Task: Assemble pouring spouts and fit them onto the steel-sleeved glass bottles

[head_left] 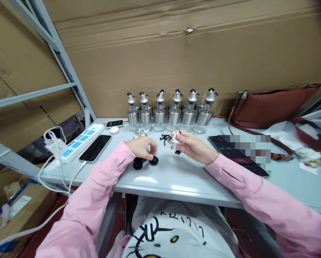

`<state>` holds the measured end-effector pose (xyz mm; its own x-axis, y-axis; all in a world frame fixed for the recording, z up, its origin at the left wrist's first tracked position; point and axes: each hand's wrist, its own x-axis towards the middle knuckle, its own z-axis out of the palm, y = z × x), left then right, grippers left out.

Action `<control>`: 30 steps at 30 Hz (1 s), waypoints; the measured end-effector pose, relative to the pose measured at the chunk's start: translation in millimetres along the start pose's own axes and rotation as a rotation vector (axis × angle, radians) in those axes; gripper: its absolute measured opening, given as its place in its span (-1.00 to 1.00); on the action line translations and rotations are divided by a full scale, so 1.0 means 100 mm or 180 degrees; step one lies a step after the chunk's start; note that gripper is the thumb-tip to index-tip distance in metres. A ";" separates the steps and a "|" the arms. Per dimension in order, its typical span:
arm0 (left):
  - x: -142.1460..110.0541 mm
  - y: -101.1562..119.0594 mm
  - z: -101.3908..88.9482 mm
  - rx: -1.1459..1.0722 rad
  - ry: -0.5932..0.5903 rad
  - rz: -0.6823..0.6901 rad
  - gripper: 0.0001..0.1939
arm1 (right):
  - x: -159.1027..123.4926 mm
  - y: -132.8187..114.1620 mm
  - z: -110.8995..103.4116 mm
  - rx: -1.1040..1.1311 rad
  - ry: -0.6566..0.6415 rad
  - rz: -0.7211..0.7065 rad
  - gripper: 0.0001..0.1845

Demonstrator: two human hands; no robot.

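Note:
My right hand (194, 146) is closed around a white pourer spout (174, 140), pinching it in the fingertips above the table. My left hand (142, 147) is curled down to the tabletop, its thumb and fingers pinched at the edge of a black rubber ring (154, 161). Beside that hand lies another black rubber ring (137, 163). Behind my hands are several small black spout levers (164, 138) in a loose pile. White spout parts (140, 133) lie partly hidden behind my left hand.
A row of glass-and-steel oil bottles (159, 117), topped with spouts, stands along the cardboard back wall. To the left are a power strip (81, 141), a phone (95, 148) and a small display device (114, 124). A dark tablet (238, 157) and brown bag (273, 107) are right.

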<state>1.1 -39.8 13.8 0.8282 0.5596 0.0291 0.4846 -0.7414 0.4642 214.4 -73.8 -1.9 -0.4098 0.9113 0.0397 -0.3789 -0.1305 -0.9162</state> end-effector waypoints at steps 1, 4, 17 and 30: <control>0.00 0.00 0.01 -0.0026 -0.0021 -0.0026 -0.91 | 0.00 0.00 -0.01 -0.0002 0.0005 -0.0006 -0.73; 0.02 0.01 0.04 -0.0111 -0.0077 -0.0043 -0.93 | 0.00 0.01 -0.03 -0.0037 -0.0019 -0.0019 -0.73; 0.06 0.00 0.10 -0.0133 0.0025 -0.0093 -0.95 | 0.01 0.01 -0.02 -0.0129 -0.0060 -0.0023 -0.71; 0.16 -0.05 0.27 0.1157 0.1987 0.0805 -0.93 | -0.02 0.01 -0.03 -0.0702 -0.0131 0.0029 -0.76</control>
<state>20.0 -37.2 -12.1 0.6660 0.3821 0.6407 0.4530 -0.8895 0.0597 217.1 -74.7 -4.3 -0.4477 0.8932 0.0430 -0.1862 -0.0461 -0.9814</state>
